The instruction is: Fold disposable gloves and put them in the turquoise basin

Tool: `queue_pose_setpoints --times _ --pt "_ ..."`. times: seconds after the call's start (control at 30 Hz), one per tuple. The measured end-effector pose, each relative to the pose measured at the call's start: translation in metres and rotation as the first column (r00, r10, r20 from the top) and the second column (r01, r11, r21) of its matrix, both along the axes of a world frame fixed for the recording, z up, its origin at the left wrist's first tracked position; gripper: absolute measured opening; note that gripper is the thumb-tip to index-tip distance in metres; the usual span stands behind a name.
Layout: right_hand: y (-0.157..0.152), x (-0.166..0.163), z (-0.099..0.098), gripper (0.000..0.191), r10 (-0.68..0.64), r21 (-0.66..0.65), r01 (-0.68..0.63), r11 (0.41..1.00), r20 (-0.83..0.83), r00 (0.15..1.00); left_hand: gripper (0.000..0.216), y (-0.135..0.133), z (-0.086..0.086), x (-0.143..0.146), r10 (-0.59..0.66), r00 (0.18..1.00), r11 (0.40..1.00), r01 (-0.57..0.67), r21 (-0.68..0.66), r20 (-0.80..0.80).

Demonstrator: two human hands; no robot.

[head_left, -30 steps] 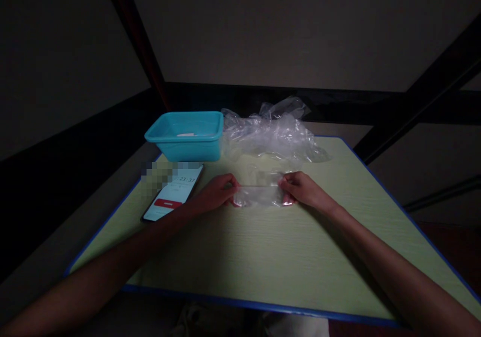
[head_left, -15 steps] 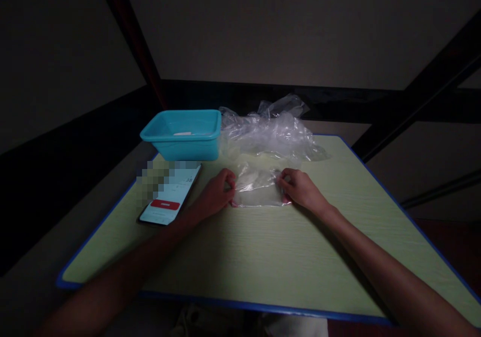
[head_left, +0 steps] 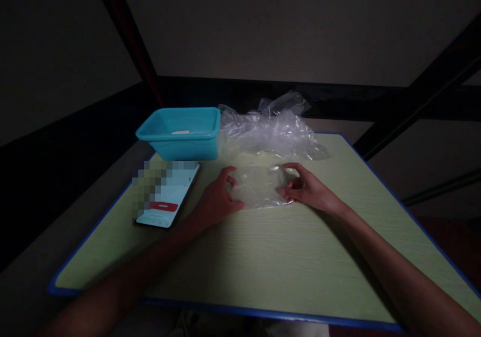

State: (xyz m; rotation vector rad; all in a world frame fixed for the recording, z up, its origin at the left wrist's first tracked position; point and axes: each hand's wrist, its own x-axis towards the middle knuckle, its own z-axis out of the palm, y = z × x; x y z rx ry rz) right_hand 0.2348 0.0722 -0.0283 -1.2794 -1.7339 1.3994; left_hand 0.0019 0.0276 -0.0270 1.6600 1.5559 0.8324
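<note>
A small clear plastic bag [head_left: 260, 186] lies flat on the green table [head_left: 270, 257]. My left hand [head_left: 217, 199] rests at the bag's left edge, thumb and fingers spread around that edge and touching it. At the bag's right edge sits my right hand [head_left: 305, 189], its curled fingers apart and their tips on the plastic. Neither hand lifts the bag.
A teal plastic tub [head_left: 181, 132] stands at the back left. A heap of crumpled clear plastic bags [head_left: 268, 129] lies beside it at the back. A phone [head_left: 165, 194] with a lit screen lies left of my left hand. The table has a blue rim.
The bag was held stretched between pinched fingers a second ago; it was then laid down, and now lies flat while both hands have loosened and spread along its edges.
</note>
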Motion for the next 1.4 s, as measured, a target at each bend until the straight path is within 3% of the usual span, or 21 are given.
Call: queue_pose_setpoints --times 0.3,0.47,0.67,1.07,1.4 --pt "-0.006 -0.001 -0.002 0.057 -0.015 0.181 -0.003 0.984 0.098 0.995 0.066 -0.001 -0.002 0.002 0.023 0.999 1.000 -0.023 -0.005 0.043" --pt "-0.009 0.002 0.001 0.052 0.040 0.186 -0.055 0.981 0.084 0.996 0.046 0.001 0.000 -0.001 0.046 0.982 0.996 -0.033 -0.077 0.182" --pt "-0.009 0.006 0.003 0.053 0.099 0.133 -0.103 0.986 0.033 0.995 0.041 0.005 0.008 -0.006 0.059 0.957 0.983 -0.006 -0.186 0.283" --pt "-0.012 -0.003 -0.001 0.038 -0.040 0.243 0.015 0.970 0.098 0.994 0.038 0.004 0.003 -0.005 0.073 0.970 0.991 -0.045 -0.124 0.230" --pt "-0.014 -0.006 0.001 0.038 -0.070 0.424 -0.069 0.903 0.304 0.950 0.047 0.002 0.003 -0.003 0.054 0.979 0.995 -0.035 -0.098 0.197"
